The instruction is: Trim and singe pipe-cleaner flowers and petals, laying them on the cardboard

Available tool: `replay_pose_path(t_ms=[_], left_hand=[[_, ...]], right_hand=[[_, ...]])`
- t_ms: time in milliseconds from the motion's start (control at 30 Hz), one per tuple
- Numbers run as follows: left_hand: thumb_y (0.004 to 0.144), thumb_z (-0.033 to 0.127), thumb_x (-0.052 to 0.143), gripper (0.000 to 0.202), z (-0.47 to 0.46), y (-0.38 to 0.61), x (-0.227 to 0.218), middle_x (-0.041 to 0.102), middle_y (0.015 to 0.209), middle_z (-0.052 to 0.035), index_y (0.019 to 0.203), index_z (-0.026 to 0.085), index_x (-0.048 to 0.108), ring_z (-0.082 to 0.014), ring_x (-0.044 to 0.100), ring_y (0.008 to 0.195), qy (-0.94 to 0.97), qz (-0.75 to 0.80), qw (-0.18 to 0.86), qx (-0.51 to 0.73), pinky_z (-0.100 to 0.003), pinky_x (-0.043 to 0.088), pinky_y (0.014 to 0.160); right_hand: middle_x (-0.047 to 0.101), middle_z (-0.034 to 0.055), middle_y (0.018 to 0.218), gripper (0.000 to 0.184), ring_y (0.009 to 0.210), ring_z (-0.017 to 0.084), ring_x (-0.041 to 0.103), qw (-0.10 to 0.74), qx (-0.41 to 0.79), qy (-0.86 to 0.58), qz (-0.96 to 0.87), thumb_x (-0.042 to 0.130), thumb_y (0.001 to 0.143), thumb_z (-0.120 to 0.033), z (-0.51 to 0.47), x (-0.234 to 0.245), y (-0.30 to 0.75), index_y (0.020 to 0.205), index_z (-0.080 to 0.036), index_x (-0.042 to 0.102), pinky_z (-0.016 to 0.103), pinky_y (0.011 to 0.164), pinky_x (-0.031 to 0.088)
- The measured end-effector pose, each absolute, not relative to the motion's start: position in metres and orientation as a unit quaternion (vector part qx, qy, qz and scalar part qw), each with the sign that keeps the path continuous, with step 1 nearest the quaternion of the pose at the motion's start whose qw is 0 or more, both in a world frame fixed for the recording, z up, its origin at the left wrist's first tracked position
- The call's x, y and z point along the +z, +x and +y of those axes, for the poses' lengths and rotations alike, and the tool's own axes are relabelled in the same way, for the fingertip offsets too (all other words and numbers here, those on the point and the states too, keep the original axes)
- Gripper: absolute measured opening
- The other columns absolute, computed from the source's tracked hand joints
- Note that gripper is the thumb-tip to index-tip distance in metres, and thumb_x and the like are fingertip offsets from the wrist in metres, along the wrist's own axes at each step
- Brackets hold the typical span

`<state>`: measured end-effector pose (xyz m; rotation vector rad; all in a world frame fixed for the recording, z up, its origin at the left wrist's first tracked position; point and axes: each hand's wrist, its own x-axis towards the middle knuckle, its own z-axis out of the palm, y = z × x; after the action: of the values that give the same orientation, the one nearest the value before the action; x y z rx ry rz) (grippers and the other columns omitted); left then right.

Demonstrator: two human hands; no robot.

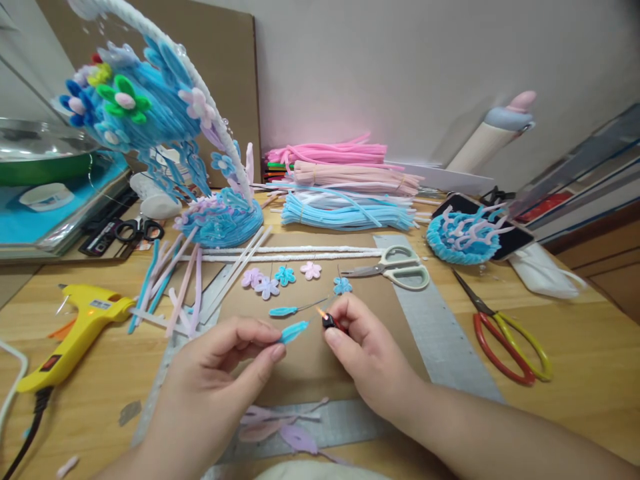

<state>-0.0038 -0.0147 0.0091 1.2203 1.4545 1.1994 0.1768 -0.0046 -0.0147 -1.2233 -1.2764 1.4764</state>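
Note:
Between the thumb and fingers of my left hand (235, 363) is a blue pipe-cleaner leaf (294, 331), its pointed tip toward the right. My right hand (367, 347) is closed around a lighter (330, 321) with a black top; a small orange flame (321, 311) burns close to the leaf's tip. Most of the lighter's body is hidden by my fingers. Just beyond the hands, a second blue leaf (283, 311) with a wire stem lies on the cardboard (395, 347). Several small pipe-cleaner flowers (267, 287) rest behind it. Pink and purple leaves (299, 439) lie nearest me.
Grey-handled scissors (406, 268) lie behind my right hand, red-and-yellow scissors (505, 340) farther right. At left are a yellow glue gun (75, 327) and loose pipe-cleaner strips (183, 293). A tall blue flower ornament (150, 107) and pipe-cleaner bundles (350, 210) stand at the back.

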Motion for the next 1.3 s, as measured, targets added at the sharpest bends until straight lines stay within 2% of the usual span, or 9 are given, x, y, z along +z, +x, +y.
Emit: replay_pose_path(t_ms=[267, 533, 700, 967, 1167, 1300], left_hand=[[0.063, 0.019, 0.082, 0.010, -0.0139, -0.0053, 0.0078, 0.074, 0.070, -0.0002, 0.066, 0.028, 0.076, -0.0180, 0.068, 0.066, 0.493, 0.583, 0.449, 0.465, -0.023, 0.056, 0.063], [0.062, 0.017, 0.081, 0.012, -0.0153, -0.0024, 0.0076, 0.073, 0.070, 0.0013, 0.065, 0.029, 0.076, -0.0159, 0.066, 0.065, 0.473, 0.583, 0.451, 0.483, -0.020, 0.054, 0.064], [0.062, 0.020, 0.082, 0.011, -0.0153, -0.0022, 0.0081, 0.073, 0.070, 0.0002, 0.065, 0.028, 0.076, -0.0174, 0.066, 0.066, 0.470, 0.584, 0.454, 0.481, -0.023, 0.054, 0.064], [0.062, 0.021, 0.084, 0.011, -0.0144, -0.0065, 0.0065, 0.074, 0.071, -0.0004, 0.067, 0.027, 0.076, -0.0175, 0.067, 0.067, 0.488, 0.582, 0.446, 0.474, -0.022, 0.054, 0.064], [0.063, 0.020, 0.084, 0.011, -0.0135, -0.0078, 0.0064, 0.074, 0.071, -0.0008, 0.067, 0.027, 0.077, -0.0177, 0.068, 0.067, 0.503, 0.577, 0.443, 0.466, -0.022, 0.055, 0.064], [0.063, 0.023, 0.085, 0.010, -0.0152, -0.0038, 0.0080, 0.073, 0.071, -0.0009, 0.065, 0.028, 0.077, -0.0180, 0.066, 0.066, 0.475, 0.589, 0.438, 0.486, -0.023, 0.055, 0.065]], right_hand=[[0.041, -0.0060, 0.067, 0.019, 0.061, 0.012, 0.038, 0.380, 0.608, -0.474, -0.511, 0.061, 0.083, -0.035, -0.0061, -0.0135, 0.1740, 0.079, -0.025, 0.044, 0.026, 0.056, 0.035], [0.041, -0.0063, 0.067, 0.021, 0.061, 0.012, 0.038, 0.376, 0.616, -0.471, -0.508, 0.060, 0.083, -0.037, -0.0064, -0.0140, 0.1749, 0.080, -0.025, 0.043, 0.026, 0.057, 0.035], [0.041, -0.0064, 0.067, 0.020, 0.061, 0.012, 0.038, 0.372, 0.618, -0.466, -0.514, 0.061, 0.082, -0.035, -0.0075, -0.0127, 0.1755, 0.079, -0.025, 0.044, 0.026, 0.056, 0.034], [0.042, -0.0061, 0.067, 0.019, 0.060, 0.012, 0.037, 0.410, 0.600, -0.471, -0.500, 0.060, 0.083, -0.036, -0.0049, -0.0151, 0.1768, 0.080, -0.025, 0.044, 0.027, 0.056, 0.033], [0.037, -0.0079, 0.065, 0.021, 0.055, 0.011, 0.029, 0.441, 0.589, -0.480, -0.478, 0.054, 0.087, -0.042, -0.0043, -0.0213, 0.1792, 0.081, -0.026, 0.042, 0.026, 0.053, 0.028], [0.042, -0.0067, 0.065, 0.021, 0.058, 0.011, 0.035, 0.424, 0.598, -0.476, -0.485, 0.061, 0.084, -0.039, -0.0049, -0.0169, 0.1771, 0.079, -0.025, 0.046, 0.026, 0.055, 0.032]])
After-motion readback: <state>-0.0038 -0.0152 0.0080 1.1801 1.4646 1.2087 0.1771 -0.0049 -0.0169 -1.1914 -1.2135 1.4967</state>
